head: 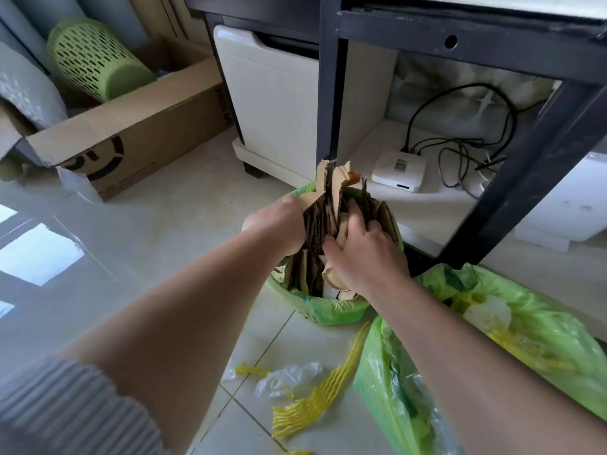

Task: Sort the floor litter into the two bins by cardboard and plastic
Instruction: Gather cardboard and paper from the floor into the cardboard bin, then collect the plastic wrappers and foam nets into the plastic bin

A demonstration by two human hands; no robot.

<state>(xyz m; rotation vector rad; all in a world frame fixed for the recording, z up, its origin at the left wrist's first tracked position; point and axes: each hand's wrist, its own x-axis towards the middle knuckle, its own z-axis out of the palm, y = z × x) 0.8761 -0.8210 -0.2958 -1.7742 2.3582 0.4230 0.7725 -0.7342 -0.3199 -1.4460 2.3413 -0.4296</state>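
Both hands are sitting right over the green bin [308, 310], stuffing cardboard in. The left hand [279, 224] is curling round a stack of cardboard pieces [323, 205] that's standing upright and poking well above the rim. The right hand [364, 254] is just beside it, fingers digging into the same bundle and the paler scraps under it, so the two hands are squeezing the stack between them.

Just beside the right forearm a green plastic bag [492, 349] is lying open on the floor with yellow and pale stuff inside. Below the hands, between the two forearms, some yellow foam netting [315, 399] and a clear plastic scrap [289, 377] are lying on the tiles.

Well off beyond the left hand a big cardboard box [131, 139] is holding a tipped-over green basket [95, 60]. Beyond the right hand, a white router [399, 170] with black cables is sitting under the dark-framed worktop [460, 31].
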